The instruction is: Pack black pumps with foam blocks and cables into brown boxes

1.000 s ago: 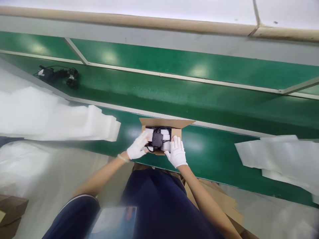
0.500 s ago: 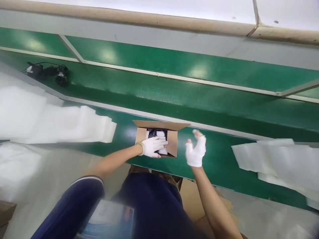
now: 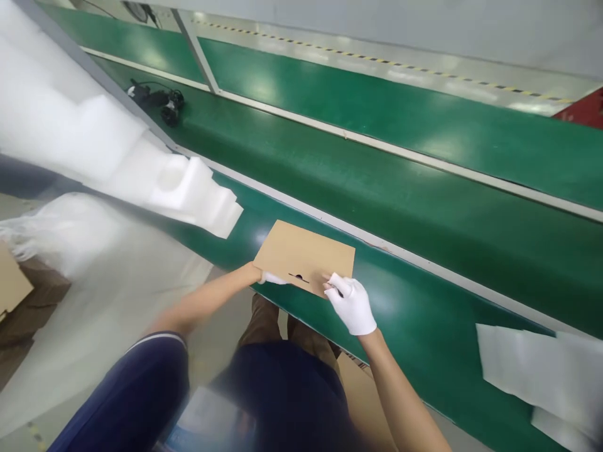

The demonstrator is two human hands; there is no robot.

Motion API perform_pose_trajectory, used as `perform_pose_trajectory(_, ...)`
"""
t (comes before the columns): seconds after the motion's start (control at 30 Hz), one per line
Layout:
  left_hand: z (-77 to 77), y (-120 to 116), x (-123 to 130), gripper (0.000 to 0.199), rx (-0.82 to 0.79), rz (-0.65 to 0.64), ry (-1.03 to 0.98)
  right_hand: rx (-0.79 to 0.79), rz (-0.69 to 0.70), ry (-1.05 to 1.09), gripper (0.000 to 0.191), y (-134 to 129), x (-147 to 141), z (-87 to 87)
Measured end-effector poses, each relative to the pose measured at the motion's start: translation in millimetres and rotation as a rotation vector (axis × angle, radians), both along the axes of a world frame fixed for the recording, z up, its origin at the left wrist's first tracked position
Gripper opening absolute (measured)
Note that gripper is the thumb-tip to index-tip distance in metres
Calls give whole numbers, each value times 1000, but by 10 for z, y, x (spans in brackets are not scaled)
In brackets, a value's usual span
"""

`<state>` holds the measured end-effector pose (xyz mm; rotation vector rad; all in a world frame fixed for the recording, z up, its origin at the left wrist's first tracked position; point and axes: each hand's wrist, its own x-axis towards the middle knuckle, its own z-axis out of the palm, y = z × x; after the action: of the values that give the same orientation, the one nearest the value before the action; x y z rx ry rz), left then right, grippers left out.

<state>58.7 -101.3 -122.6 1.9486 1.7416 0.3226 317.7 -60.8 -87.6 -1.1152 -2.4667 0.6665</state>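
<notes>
A brown cardboard box sits on the green bench top with its lid lying closed over it, a small slot near the lid's front edge. My left hand, in a white glove, holds the box at its front left side; most of its fingers are hidden. At the front right corner, my gloved right hand has its thumb and fingers bent together at the lid's edge. The contents of the box are out of sight under the lid.
White foam sheets are piled on the left, and more foam sheets lie on the right. A black corded device rests on the green surface beyond the white rail. Cardboard stands below the bench.
The box's lid has swung down over the contents. My left hand has left the inside for the front left side, and my right hand has moved left onto the lid's edge. The view has turned.
</notes>
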Motion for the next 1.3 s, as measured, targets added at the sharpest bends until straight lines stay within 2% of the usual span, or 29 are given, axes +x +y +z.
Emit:
perform_pose_trajectory(0.07, 66, -228, -155, 36, 71, -37, 18, -47, -51, 33, 19, 64, -13, 2)
perform_pose_trajectory(0.17, 130, -544, -349, 24, 266, 25, 152, -203, -182, 197, 17, 153, -49, 24)
perform_pose_trajectory(0.23, 126, -629, -406, 21, 302, 21, 216, -330, -320, 345, 19, 175, -85, 24)
perform_pose_trajectory(0.27, 108, -616, -410, 22, 280, -28, 212, -386, -389, 407, 25, 179, -104, 23)
perform_pose_trajectory(0.37, 16, -390, -356, 22, 180, -169, 77, -477, -518, 510, 36, 184, -155, 36)
perform_pose_trajectory(0.5, -86, 26, -299, 22, 61, -229, -122, -479, -582, 537, 38, 190, -202, 90)
perform_pose_trajectory(0.6, -96, 213, -331, 16, -81, -325, -228, -475, -608, 568, 37, 186, -225, 113)
perform_pose_trajectory(0.67, -92, 273, -360, 14, -148, -360, -300, -471, -624, 611, 36, 178, -236, 102)
perform_pose_trajectory(0.77, -109, 299, -380, 20, -186, -359, -432, -471, -651, 681, 34, 158, -253, 51)
perform_pose_trajectory(0.97, -256, 302, -321, 35, -211, -258, -647, -426, -718, 753, 30, 115, -284, -79)
perform_pose_trajectory(1.13, -379, 391, -201, 30, -162, -134, -591, -391, -732, 718, 31, 95, -303, -156)
perform_pose_trajectory(1.3, -386, 524, 15, 22, -108, -72, -315, -388, -752, 727, 34, 79, -307, -168)
